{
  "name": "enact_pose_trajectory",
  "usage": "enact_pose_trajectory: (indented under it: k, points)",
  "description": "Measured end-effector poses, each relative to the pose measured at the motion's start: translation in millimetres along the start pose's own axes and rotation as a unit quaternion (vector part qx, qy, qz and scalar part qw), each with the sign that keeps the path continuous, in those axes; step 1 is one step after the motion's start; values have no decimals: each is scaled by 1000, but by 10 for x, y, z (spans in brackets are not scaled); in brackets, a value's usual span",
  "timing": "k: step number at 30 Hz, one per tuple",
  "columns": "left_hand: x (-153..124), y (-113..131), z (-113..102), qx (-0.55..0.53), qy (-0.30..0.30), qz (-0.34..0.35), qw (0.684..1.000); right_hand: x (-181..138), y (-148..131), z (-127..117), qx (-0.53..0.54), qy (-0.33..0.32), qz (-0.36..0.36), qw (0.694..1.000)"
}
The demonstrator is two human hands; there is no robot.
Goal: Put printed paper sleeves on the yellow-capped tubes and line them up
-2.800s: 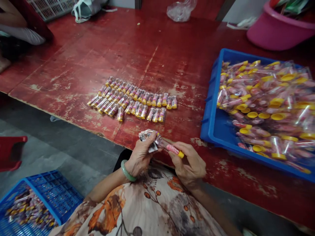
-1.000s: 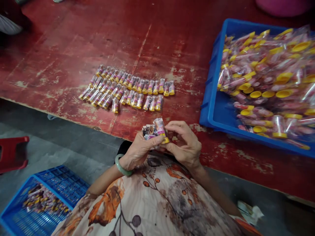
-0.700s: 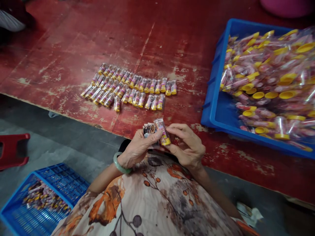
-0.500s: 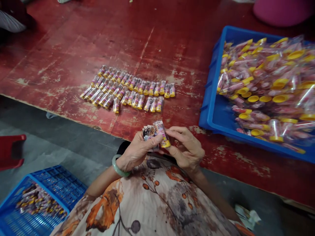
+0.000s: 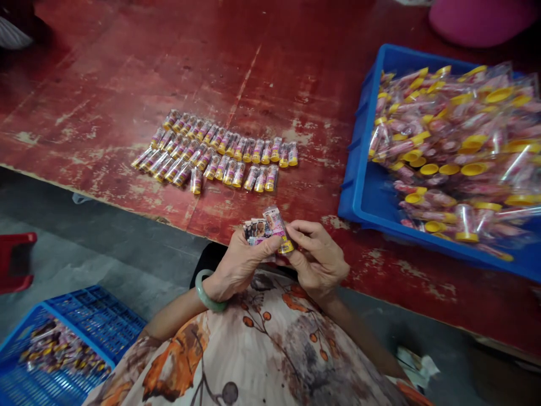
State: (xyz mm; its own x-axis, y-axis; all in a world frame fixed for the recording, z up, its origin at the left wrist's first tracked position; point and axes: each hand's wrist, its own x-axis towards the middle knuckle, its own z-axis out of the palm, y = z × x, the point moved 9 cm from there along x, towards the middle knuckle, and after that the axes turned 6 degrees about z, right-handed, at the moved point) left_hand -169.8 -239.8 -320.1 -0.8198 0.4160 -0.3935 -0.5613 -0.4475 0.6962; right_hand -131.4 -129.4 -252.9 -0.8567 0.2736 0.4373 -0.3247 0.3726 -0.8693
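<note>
Both hands meet at the near edge of the red table (image 5: 270,67). My left hand (image 5: 240,260) is closed around a small stack of printed stickers (image 5: 255,229), thumb pressing on a little clear tube with a yellow cap (image 5: 279,228). My right hand (image 5: 318,259) pinches that same tube from the right, near its cap. Two rows of finished labelled tubes (image 5: 215,152) lie on the table just beyond the hands.
A blue tray (image 5: 359,186) at the right is heaped with yellow-capped tubes in clear wrappers. A blue crate (image 5: 84,321) with more tubes sits on the floor at lower left. A pink basin (image 5: 477,22) stands at the back right, a red stool (image 5: 17,262) at far left.
Earlier my right hand held a long tube out to the right; now the tube stands between both hands by the stickers. In the last second the hands barely move.
</note>
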Motion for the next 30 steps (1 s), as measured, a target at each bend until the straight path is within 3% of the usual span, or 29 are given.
enact_pose_trajectory:
  k: [7, 10, 14, 17, 23, 26, 30]
  points:
    - [13, -16, 2, 5, 2, -8, 1000, 2, 14, -12, -20, 1, -8, 1000]
    - [44, -33, -38, 22, -6, -3, 1000, 8, 70, -27, -25, -32, 0, 999]
    - [116, -36, -113, 84, -18, 18, 996, -7, 368, -23, 79, -96, 112, 986]
    - [178, -29, -117, 141, -36, 31, 989, -3, 623, -35, 165, -67, 211, 961]
    - [371, -30, -20, 190, -82, 58, 977, 141, 854, 51, 158, -31, 310, 937]
    - [495, -50, -98, 170, -44, 58, 983, 318, 978, 37, 163, 9, 330, 930]
    - [548, -81, -325, 81, 34, 22, 996, 661, 1344, 41, 72, 51, 368, 926]
